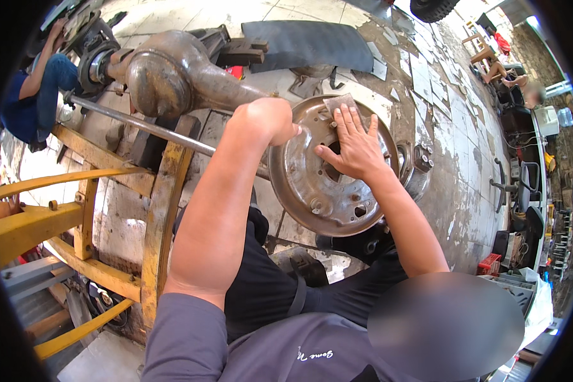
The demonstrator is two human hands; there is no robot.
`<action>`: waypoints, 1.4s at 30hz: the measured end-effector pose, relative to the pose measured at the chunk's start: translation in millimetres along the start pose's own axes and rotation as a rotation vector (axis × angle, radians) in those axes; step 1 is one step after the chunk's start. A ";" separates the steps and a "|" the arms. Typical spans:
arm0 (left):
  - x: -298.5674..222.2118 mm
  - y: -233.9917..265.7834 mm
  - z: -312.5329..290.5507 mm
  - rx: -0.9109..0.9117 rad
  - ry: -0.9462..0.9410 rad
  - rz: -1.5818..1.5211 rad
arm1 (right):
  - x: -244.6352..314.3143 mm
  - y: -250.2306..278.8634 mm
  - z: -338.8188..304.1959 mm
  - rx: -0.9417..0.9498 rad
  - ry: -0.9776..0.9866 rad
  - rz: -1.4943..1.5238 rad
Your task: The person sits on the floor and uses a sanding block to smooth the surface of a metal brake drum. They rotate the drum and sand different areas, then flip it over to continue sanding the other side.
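A round, worn brake backing plate [293, 184] with a central hole and several smaller holes is tilted up in front of me. My left hand [267, 120] is closed at its upper left rim, its fingertips partly hidden. Across the plate's upper right face, my right hand [358, 141] lies flat with fingers spread. Under those fingertips is a small brownish piece that looks like sandpaper [338, 102], its top edge sticking out past them.
A rusty axle housing [162, 73] stands behind the plate, with a long metal shaft [140, 127] beside it. On my left is a yellow steel frame [156, 229]. A dark curved sheet [309, 46] lies on the tiled floor. Another person [35, 95] crouches far left.
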State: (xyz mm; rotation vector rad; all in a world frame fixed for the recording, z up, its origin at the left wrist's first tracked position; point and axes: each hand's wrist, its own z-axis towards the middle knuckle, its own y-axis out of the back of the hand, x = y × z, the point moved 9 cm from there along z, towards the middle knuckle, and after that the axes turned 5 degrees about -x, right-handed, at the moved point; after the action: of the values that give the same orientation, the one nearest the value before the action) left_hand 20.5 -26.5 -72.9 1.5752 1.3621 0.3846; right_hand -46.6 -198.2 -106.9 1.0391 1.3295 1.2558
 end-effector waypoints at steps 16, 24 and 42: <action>1.5 10.5 -8.2 0.019 0.038 -0.023 | 2.5 -0.9 -25.9 0.047 0.037 -0.052; -4.3 10.3 -7.2 0.024 0.031 -0.008 | 4.1 8.8 -17.4 0.157 -0.027 -0.047; -3.5 13.6 -10.5 0.021 0.038 -0.023 | -11.8 -0.2 27.6 0.159 0.057 -0.031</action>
State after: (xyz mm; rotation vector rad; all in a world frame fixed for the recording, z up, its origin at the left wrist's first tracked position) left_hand 19.2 -23.3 -55.7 1.5755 1.4166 0.3895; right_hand -17.7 -205.9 -105.1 1.0958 1.5035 1.1789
